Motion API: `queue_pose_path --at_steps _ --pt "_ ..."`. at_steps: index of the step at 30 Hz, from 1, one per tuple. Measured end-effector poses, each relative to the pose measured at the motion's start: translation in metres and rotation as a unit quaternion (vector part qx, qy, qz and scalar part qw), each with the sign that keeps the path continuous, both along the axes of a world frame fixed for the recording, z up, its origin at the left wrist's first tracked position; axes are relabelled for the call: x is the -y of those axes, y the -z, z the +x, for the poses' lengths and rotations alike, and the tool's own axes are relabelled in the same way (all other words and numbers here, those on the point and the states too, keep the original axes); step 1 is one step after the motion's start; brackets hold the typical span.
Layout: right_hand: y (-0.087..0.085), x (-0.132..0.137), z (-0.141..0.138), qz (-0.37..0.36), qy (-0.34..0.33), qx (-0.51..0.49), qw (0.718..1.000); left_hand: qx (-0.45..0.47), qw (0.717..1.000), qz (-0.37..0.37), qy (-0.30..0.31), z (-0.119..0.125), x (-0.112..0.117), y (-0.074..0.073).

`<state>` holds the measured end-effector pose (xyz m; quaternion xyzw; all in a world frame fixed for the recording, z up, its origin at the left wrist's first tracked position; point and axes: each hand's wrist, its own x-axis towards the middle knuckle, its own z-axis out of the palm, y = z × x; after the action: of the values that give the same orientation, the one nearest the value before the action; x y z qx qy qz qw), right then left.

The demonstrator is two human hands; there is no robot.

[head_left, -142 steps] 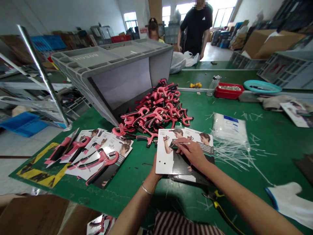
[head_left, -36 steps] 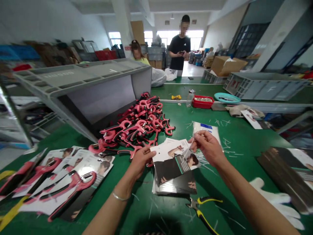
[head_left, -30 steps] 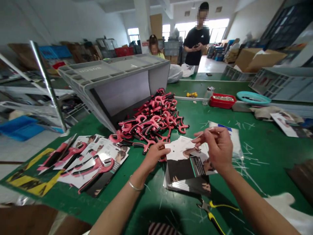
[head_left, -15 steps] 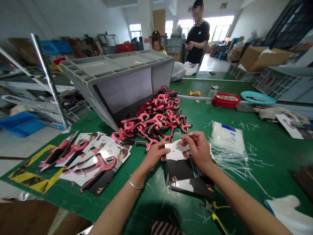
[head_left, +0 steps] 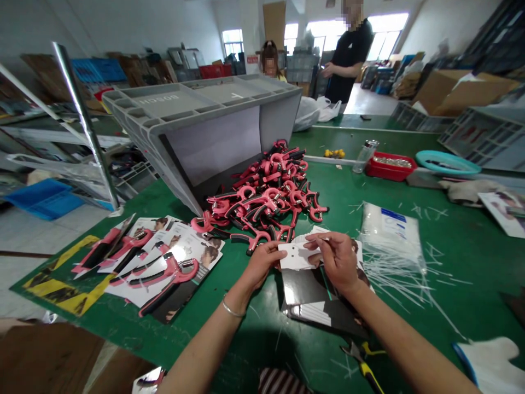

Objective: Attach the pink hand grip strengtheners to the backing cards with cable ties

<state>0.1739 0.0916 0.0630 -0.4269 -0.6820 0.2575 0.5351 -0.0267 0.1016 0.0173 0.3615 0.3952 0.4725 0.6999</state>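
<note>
Head camera looked down on a green tabletop (head_left: 430, 328). The left hand (head_left: 262, 266) and right hand (head_left: 337, 261) were close together, not touching each other, over a white card (head_left: 296, 256) with two punched holes. The left fingers (head_left: 268, 257) held the card's left edge. The right thumb and forefinger pinched a thin white cable tie (head_left: 325, 238) just above the card, with the right hand's lower fingers against the card. The card sat directly above a stack of printed cards (head_left: 314, 309) lying on the tabletop. Beyond the left hand was a heap of pink-and-black hand grippers (head_left: 262, 202), spilling from a tipped grey Bosch crate (head_left: 205, 126). Further left lay fanned cards with grippers attached (head_left: 151, 268). To the right were a bag of white cable ties (head_left: 389, 235) and loose ties (head_left: 396, 282). Yellow-handled pliers (head_left: 364, 369) lay near the tabletop's front edge, beside a white glove (head_left: 490, 364). A person in a black T-shirt (head_left: 348, 60) stood far back.
</note>
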Motion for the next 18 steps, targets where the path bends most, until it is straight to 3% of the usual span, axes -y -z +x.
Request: queue_pose_path --at_steps 5,11,18 --pt "0.003 0.002 0.004 0.002 -0.023 0.027 0.999 0.034 0.997 -0.004 -0.074 0.006 0.008 0.013" --pt "0.005 0.004 0.009 0.016 -0.034 0.069 0.997 0.052 0.997 -0.012 -0.057 0.017 0.021 0.017" --pt "0.004 0.001 0.005 -0.018 -0.025 0.063 0.998 0.033 0.996 0.024 -0.084 0.024 0.015 0.021"
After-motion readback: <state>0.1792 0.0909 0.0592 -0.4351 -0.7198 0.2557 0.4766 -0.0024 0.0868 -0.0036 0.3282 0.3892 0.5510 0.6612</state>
